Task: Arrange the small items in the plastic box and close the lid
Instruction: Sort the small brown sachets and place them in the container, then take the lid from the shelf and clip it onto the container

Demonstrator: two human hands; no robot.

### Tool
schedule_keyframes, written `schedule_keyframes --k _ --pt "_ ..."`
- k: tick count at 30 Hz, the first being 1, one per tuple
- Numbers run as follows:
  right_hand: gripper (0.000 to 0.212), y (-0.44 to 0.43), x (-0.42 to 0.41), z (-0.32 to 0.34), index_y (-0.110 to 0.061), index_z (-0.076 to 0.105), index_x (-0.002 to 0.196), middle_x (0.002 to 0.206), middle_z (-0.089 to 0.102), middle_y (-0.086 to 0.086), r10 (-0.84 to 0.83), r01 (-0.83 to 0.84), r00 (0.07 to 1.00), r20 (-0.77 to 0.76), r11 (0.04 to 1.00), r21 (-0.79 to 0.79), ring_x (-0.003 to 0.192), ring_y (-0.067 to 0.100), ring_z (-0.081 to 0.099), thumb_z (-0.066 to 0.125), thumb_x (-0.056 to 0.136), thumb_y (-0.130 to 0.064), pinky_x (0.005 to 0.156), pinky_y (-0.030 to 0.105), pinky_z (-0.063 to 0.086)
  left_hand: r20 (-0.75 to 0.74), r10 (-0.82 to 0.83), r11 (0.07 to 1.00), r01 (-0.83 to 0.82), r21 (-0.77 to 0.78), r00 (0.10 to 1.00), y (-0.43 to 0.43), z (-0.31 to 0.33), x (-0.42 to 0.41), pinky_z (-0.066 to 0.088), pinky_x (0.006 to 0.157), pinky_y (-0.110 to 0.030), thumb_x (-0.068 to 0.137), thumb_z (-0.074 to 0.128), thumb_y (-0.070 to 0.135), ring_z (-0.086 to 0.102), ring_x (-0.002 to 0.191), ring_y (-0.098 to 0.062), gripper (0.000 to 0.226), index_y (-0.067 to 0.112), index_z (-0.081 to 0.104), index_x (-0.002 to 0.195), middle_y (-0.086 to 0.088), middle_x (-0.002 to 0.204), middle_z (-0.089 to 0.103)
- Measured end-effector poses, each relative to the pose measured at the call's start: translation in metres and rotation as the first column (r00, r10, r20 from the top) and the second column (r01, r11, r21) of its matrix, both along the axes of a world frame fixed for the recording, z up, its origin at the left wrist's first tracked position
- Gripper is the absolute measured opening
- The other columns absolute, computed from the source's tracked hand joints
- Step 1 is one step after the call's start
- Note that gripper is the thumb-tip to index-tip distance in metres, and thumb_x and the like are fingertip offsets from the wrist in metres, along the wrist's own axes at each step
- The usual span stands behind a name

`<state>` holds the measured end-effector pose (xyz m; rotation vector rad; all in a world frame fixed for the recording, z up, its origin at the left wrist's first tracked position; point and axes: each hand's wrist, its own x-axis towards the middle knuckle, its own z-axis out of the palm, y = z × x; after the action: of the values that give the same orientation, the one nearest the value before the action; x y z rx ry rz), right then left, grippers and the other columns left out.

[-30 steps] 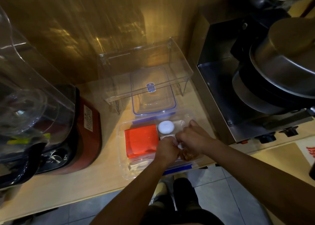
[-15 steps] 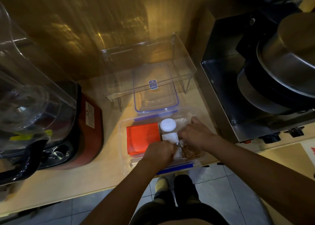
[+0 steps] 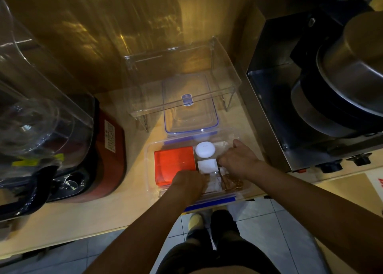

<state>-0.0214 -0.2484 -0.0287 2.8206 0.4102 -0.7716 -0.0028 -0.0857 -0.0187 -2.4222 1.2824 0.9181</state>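
The clear plastic box (image 3: 150,171) with blue clips sits at the counter's front edge. It holds a red box (image 3: 174,161) on the left, a round white case (image 3: 205,149), a white square piece (image 3: 207,166), pale packets (image 3: 214,183) and brown items (image 3: 233,183). My left hand (image 3: 187,182) is curled, knuckles up, at the near side beside the red box and touching the packets. My right hand (image 3: 236,159) reaches into the right half with its fingers bent down and hidden. The blue-rimmed lid (image 3: 190,107) lies flat behind the box.
A clear acrylic riser (image 3: 182,66) stands over the lid. A red and black appliance (image 3: 107,159) with a clear dome (image 3: 31,107) is at the left. A steel unit (image 3: 269,99) stacked with pans (image 3: 342,76) stands at the right. The wall is close behind.
My hands have drawn apart. The left hand slid back toward the near edge of the box, which uncovered the white square piece. The right hand stayed over the right half.
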Motion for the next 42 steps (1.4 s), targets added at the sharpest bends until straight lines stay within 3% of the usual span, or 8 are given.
schedule_keyframes --k 3,8,11,19,27,34,38,42 --pt "0.02 0.0 0.001 0.0 -0.023 0.062 0.104 0.109 0.069 0.002 -0.003 0.003 1.0 -0.015 1.0 -0.001 0.104 0.022 0.059 0.057 0.084 -0.021 0.107 0.041 0.022 -0.012 0.046 0.997 -0.046 0.057 0.999 -0.001 0.0 0.0 0.051 0.09 -0.044 0.096 0.045 0.011 0.06 0.11 -0.034 0.023 0.005 0.057 0.115 -0.015 0.12 0.063" --pt "0.026 0.001 0.002 -0.002 -0.02 0.061 0.111 0.115 0.067 0.004 -0.045 0.046 0.997 -0.062 0.999 0.012 0.114 0.025 0.055 0.059 0.085 -0.022 0.111 0.043 0.019 -0.084 0.124 0.992 -0.124 0.008 0.989 0.002 -0.002 0.003 0.05 0.091 -0.042 0.096 0.044 0.015 0.059 0.11 -0.032 0.024 0.009 0.054 0.117 -0.014 0.12 0.062" --pt "0.02 0.001 0.003 -0.003 -0.017 0.063 0.104 0.109 0.068 0.006 -0.031 0.033 0.995 -0.09 0.999 0.023 0.113 0.029 0.053 0.055 0.087 -0.024 0.104 0.05 0.026 -0.146 0.167 0.986 -0.169 -0.002 0.975 0.005 -0.005 0.007 0.051 0.091 -0.041 0.094 0.048 0.017 0.06 0.107 -0.03 0.022 0.009 0.056 0.113 -0.012 0.116 0.063" --pt "0.024 0.0 0.002 -0.004 -0.021 0.061 0.108 0.115 0.066 0.003 -0.036 0.038 0.992 -0.118 0.999 0.015 0.117 0.027 0.051 0.055 0.087 -0.03 0.108 0.048 0.022 -0.213 0.242 0.962 -0.262 -0.075 0.947 0.01 -0.004 0.022 0.05 0.09 -0.038 0.088 0.059 0.029 0.059 0.106 -0.025 0.028 0.011 0.062 0.11 -0.008 0.113 0.064" --pt "0.051 0.01 0.004 -0.01 -0.025 0.06 0.111 0.118 0.064 -0.001 -0.076 0.062 0.981 -0.179 0.995 -0.084 0.119 0.022 0.051 0.047 0.08 -0.064 0.112 0.048 0.01 -0.297 0.247 0.945 -0.297 -0.135 0.922 0.004 -0.002 0.019 0.046 0.076 -0.031 0.091 0.054 0.031 0.062 0.096 -0.025 0.025 0.008 0.064 0.097 -0.011 0.104 0.068" --pt "0.034 0.017 -0.003 -0.017 -0.025 0.064 0.104 0.11 0.066 0.0 -0.025 0.016 0.998 -0.061 0.988 -0.151 0.113 0.024 0.052 0.052 0.083 -0.049 0.106 0.047 0.02 -0.353 0.245 0.939 -0.312 -0.145 0.903 0.006 0.002 0.022 0.05 0.086 -0.036 0.093 0.051 0.03 0.061 0.098 -0.025 0.028 0.007 0.063 0.103 -0.012 0.106 0.067" --pt "0.033 0.009 0.01 -0.002 -0.024 0.06 0.109 0.114 0.065 0.002 -0.213 0.221 0.973 -0.089 0.97 0.101 0.108 0.023 0.057 0.052 0.085 -0.046 0.097 0.039 0.031 -0.383 0.247 0.895 -0.361 -0.263 0.89 0.015 0.015 0.039 0.05 0.086 -0.037 0.092 0.053 0.026 0.061 0.097 -0.024 0.022 0.01 0.066 0.099 -0.009 0.105 0.067" --pt "0.021 -0.001 0.033 0.027 -0.02 0.059 0.1 0.103 0.067 0.006 -0.508 0.406 0.856 0.101 0.78 0.477 0.091 0.029 0.061 0.048 0.087 -0.032 0.068 0.031 0.04 -0.325 0.476 0.587 -0.571 -0.574 0.817 0.026 0.027 0.068 0.044 0.073 -0.032 0.087 0.056 0.01 0.062 0.085 -0.03 0.01 0.005 0.064 0.084 -0.013 0.088 0.069"
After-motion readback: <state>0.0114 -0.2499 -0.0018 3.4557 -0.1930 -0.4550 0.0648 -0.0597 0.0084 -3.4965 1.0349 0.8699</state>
